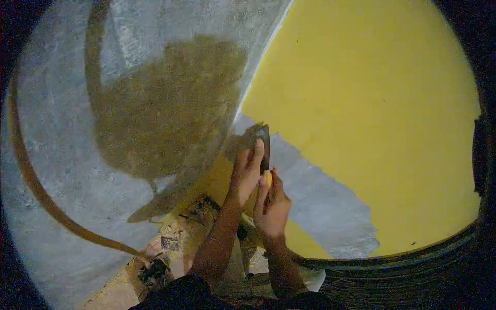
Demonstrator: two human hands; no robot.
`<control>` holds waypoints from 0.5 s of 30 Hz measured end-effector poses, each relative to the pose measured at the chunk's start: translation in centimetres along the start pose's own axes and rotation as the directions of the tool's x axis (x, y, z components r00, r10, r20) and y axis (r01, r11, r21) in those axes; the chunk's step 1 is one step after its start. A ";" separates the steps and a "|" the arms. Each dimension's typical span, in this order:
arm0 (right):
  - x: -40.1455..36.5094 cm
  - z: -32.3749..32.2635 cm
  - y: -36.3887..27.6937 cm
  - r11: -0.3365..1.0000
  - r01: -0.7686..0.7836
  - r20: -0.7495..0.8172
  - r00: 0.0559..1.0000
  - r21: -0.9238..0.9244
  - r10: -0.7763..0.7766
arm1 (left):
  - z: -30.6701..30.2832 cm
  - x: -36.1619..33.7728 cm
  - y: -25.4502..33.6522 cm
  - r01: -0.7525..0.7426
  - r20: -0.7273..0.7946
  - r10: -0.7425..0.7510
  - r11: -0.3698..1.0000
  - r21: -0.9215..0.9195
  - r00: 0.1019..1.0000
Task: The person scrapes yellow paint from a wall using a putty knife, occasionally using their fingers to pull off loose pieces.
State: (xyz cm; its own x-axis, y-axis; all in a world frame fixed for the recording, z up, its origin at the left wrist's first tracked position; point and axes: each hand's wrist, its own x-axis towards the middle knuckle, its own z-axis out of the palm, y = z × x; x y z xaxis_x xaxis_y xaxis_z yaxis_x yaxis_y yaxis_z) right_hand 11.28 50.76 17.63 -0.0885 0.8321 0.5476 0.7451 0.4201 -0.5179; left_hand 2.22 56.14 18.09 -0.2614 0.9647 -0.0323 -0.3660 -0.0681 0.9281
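My right hand (273,209) is closed around the yellow handle (267,179) of a flat, dark-bladed tool that looks like a scraper or putty knife. My left hand (248,173) pinches its dark blade (266,144) from the left, fingers partly hidden behind it. The blade points away from me, nearly edge-on. Beyond its tip lies a broad yellow surface (382,103). A bare grey patch (325,206) with ragged edges cuts across the yellow, right of my right hand.
A grey wall-like surface (57,170) fills the left, with a large brown shadow (175,108) on it. A brown curved band (39,194) runs down the left side. Paint-spotted cloth (178,235) lies below my forearms. Dark ridged material (392,279) borders the yellow at lower right.
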 end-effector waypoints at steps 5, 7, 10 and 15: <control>-1.8 -0.4 0.7 1.000 -0.013 0.002 1.000 0.016 0.013 | 0.6 0.2 -3.4 -0.149 -0.039 0.144 0.964 -0.219 0.989; -2.3 -0.7 0.4 0.999 -0.030 -0.047 0.998 -0.017 0.029 | 0.0 -1.3 -2.9 -0.094 0.026 0.107 0.947 -0.306 0.994; -2.6 -0.7 0.4 0.995 0.002 -0.133 0.991 -0.097 -0.014 | 0.0 -1.8 -2.7 -0.047 0.118 0.090 0.946 -0.322 0.989; -1.0 -2.4 -0.4 0.992 -0.122 -0.010 0.992 -0.025 0.122 | 0.4 -0.3 -4.1 0.113 0.177 -0.047 0.917 -0.383 0.983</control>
State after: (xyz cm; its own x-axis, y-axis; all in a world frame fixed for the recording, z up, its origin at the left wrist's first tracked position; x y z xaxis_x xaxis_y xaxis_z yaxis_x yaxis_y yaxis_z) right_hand 12.62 48.89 18.85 0.0096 0.8737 0.4864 0.7665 0.3060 -0.5647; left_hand 4.15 56.20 14.39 -0.0817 0.9966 -0.0097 -0.7073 -0.0511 0.7050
